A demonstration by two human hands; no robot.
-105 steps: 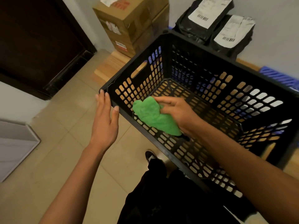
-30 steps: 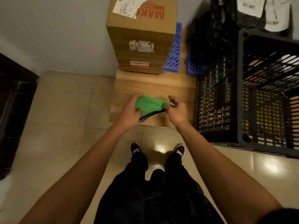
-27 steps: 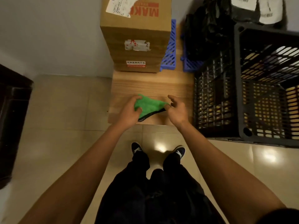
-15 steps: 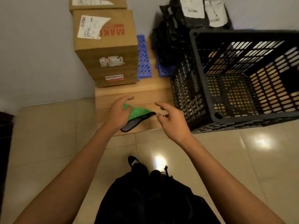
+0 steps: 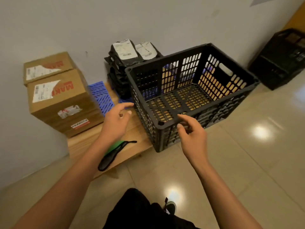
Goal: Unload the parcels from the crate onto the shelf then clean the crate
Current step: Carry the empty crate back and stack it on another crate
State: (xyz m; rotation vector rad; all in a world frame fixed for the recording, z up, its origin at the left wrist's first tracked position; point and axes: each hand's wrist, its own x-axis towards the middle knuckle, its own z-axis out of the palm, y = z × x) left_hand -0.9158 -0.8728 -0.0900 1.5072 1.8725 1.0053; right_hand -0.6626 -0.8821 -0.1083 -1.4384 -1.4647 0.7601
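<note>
The black slatted crate [image 5: 212, 113] stands on the low wooden shelf [image 5: 132, 151] with nothing inside it. The green cloth [image 5: 113, 149] with a dark edge lies on the shelf, partly hidden under my left forearm. My left hand [image 5: 116, 122] hovers above the shelf just left of the crate, fingers relaxed, holding nothing. My right hand [image 5: 192, 138] hangs at the crate's near corner, fingers loosely bent and free. Two cardboard parcels [image 5: 61, 100] stand at the shelf's left. Black bag parcels [image 5: 130, 53] lean against the wall behind the crate.
Blue slatted plastic panels [image 5: 101, 96] lie on the shelf between the boxes and the bags. A second black crate [image 5: 280, 61] stands at the far right by the wall. Glossy tiled floor [image 5: 247, 162] spreads to the right; my legs and a shoe [image 5: 170, 207] are below.
Both hands have let go of the green cloth, which now lies on the shelf. They have moved right toward the crate, and my view has swung right.
</note>
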